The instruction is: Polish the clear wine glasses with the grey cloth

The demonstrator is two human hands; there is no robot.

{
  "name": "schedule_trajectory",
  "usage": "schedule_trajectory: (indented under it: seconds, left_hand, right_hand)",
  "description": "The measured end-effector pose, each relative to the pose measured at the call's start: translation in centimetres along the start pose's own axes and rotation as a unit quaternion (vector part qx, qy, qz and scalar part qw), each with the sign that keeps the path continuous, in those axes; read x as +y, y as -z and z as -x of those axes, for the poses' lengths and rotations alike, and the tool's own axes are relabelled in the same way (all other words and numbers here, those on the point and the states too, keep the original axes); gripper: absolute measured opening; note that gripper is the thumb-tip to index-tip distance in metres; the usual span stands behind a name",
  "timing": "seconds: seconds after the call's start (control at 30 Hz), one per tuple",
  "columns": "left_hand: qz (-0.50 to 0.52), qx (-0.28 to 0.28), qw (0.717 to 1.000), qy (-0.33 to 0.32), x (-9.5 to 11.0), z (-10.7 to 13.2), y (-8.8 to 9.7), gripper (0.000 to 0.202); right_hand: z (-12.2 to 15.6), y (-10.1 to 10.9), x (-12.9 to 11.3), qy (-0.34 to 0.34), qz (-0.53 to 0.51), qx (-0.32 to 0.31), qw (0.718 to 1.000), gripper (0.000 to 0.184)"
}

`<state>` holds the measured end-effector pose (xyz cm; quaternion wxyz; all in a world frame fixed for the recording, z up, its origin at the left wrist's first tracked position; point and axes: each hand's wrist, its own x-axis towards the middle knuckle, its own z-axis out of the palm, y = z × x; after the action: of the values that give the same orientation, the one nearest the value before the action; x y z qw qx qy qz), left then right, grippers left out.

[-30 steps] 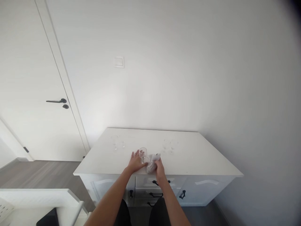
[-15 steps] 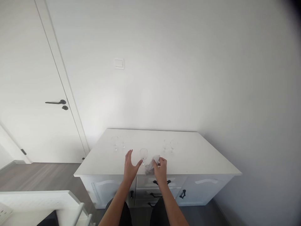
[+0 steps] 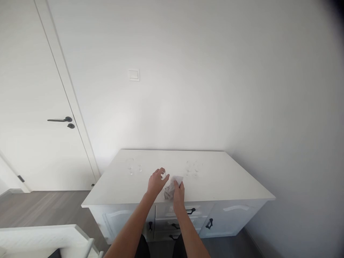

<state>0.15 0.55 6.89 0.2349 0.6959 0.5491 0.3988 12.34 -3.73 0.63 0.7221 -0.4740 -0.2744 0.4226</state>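
Note:
On the white sideboard point(image 3: 231, 186) my left hand point(image 3: 156, 182) curls around a clear stemmed glass point(image 3: 163, 175) near the front edge; the glass is mostly hidden behind my fingers. My right hand point(image 3: 178, 191) grips a crumpled pale grey cloth point(image 3: 172, 186) right beside the glass. Two clear glasses point(image 3: 134, 167) stand at the back left of the top. Two more glasses point(image 3: 193, 167) stand at the back right.
A white door point(image 3: 32, 107) with a black lever handle point(image 3: 60, 120) is to the left. A light switch point(image 3: 133, 75) is on the wall. The sideboard front has black drawer pulls point(image 3: 209, 223). A white piece of furniture point(image 3: 45, 240) sits at the lower left.
My left hand let go of the glass and opened half a second ago, and now it has closed around it again. The cloth hand has shifted slightly left.

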Motion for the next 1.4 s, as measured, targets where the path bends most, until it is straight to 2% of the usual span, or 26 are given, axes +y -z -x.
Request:
schedule_trajectory:
  seconds: [0.07, 0.13, 0.2, 0.23, 0.3, 0.4, 0.47, 0.53, 0.63, 0.83, 0.93, 1.1, 1.2, 1.27, 1.33, 1.4]
  left_hand:
    - [0.167, 0.085, 0.98, 0.059, -0.5, 0.8, -1.1, 0.038]
    - [0.327, 0.139, 0.927, 0.121, -0.7, 2.0, -2.5, 0.044]
    - [0.41, 0.123, 0.892, 0.145, -0.8, 3.2, -3.7, 0.044]
    - [0.419, 0.096, 0.89, 0.15, -0.9, 3.7, -4.2, 0.046]
    - [0.382, 0.048, 0.913, 0.136, -1.2, 4.5, -4.5, 0.051]
    - [0.273, -0.035, 0.959, 0.071, -1.9, 4.4, -3.8, 0.055]
    - [0.205, -0.08, 0.975, 0.027, -2.2, 3.7, -3.1, 0.052]
    - [0.153, -0.093, 0.984, -0.006, -2.4, 3.0, -2.5, 0.045]
    - [0.117, -0.113, 0.986, -0.043, -2.9, 2.1, -2.2, 0.038]
    - [0.117, -0.107, 0.984, -0.077, -4.7, 1.8, -3.0, 0.049]
    - [0.065, -0.107, 0.989, -0.078, -5.6, 1.6, -3.8, 0.054]
    - [-0.021, -0.091, 0.991, -0.095, -6.1, 1.1, -4.3, 0.078]
    - [-0.053, -0.121, 0.987, -0.09, -6.0, 1.2, -3.8, 0.067]
    - [-0.071, -0.146, 0.982, -0.095, -5.9, 1.4, -3.4, 0.06]
    - [-0.082, -0.153, 0.98, -0.097, -5.8, 1.5, -3.2, 0.065]
    - [-0.085, -0.154, 0.98, -0.095, -5.8, 1.6, -3.2, 0.07]
  right_hand:
    - [-0.1, 0.2, 0.4, 0.002, -0.032, 0.053, 0.998, 0.041]
    - [-0.2, 0.0, 0.4, -0.018, -0.084, 0.052, 0.995, 0.042]
    - [-0.3, -0.4, 0.1, -0.057, -0.14, -0.009, 0.988, 0.043]
    - [-0.4, -0.6, -0.2, -0.076, -0.158, -0.038, 0.984, 0.042]
    - [-0.6, -0.8, -0.9, -0.097, -0.167, -0.063, 0.979, 0.041]
    - [-0.6, -0.8, -2.0, -0.076, -0.145, -0.05, 0.985, 0.041]
    - [-0.5, -0.9, -2.5, -0.058, -0.123, -0.044, 0.99, 0.045]
    - [-0.4, -1.0, -2.7, -0.045, -0.094, -0.044, 0.994, 0.047]
    - [-0.5, -1.2, -2.7, -0.023, -0.048, -0.05, 0.997, 0.047]
    - [-1.8, -1.6, -1.3, 0.046, 0.057, -0.066, 0.995, 0.044]
    - [-2.2, -1.8, -1.0, 0.077, 0.103, -0.098, 0.987, 0.04]
    - [-1.8, -1.5, -1.6, 0.11, 0.158, -0.156, 0.969, 0.034]
    - [-1.2, -0.6, -1.5, 0.089, 0.125, -0.187, 0.97, 0.031]
    - [-0.9, 0.3, -1.2, 0.06, 0.048, -0.218, 0.973, 0.033]
    - [-0.7, 1.3, -1.1, 0.025, -0.036, -0.219, 0.975, 0.036]
    - [-0.7, 2.2, -1.4, 0.003, -0.065, -0.206, 0.976, 0.035]
